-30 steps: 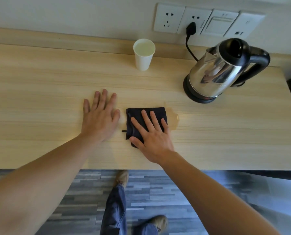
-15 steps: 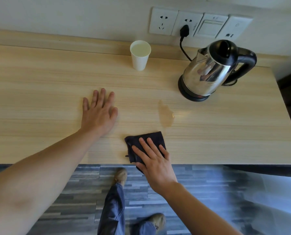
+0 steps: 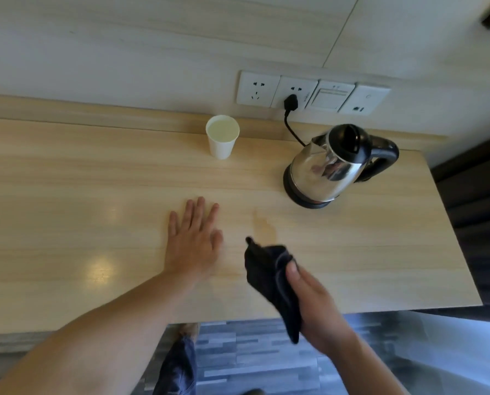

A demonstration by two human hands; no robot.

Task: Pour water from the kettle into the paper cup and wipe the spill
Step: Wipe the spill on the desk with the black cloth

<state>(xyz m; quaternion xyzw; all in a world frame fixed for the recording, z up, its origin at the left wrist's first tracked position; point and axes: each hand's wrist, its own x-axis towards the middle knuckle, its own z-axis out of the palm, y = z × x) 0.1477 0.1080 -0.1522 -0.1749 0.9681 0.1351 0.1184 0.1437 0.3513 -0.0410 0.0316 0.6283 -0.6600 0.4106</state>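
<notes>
A white paper cup [image 3: 222, 137] filled with water stands upright at the back of the wooden counter [image 3: 67, 201]. The steel kettle [image 3: 328, 166] with a black lid and handle sits on its base at the back right. A faint wet patch [image 3: 263, 225] lies on the wood between my hands and the kettle. My left hand [image 3: 193, 240] rests flat on the counter, fingers apart. My right hand [image 3: 315, 306] holds a dark cloth [image 3: 269, 275] bunched up and lifted off the surface, near the front edge.
A row of wall sockets [image 3: 312, 94] sits behind the counter, with the kettle's black plug [image 3: 290, 102] and cord in one. The counter's right end is just beyond the kettle. Grey plank floor [image 3: 252, 354] and my leg show below the front edge.
My right hand dragged the cloth from the spill back toward the front edge, then gathered it and lifted it off the counter. The wet patch looks fainter. My left hand stayed flat.
</notes>
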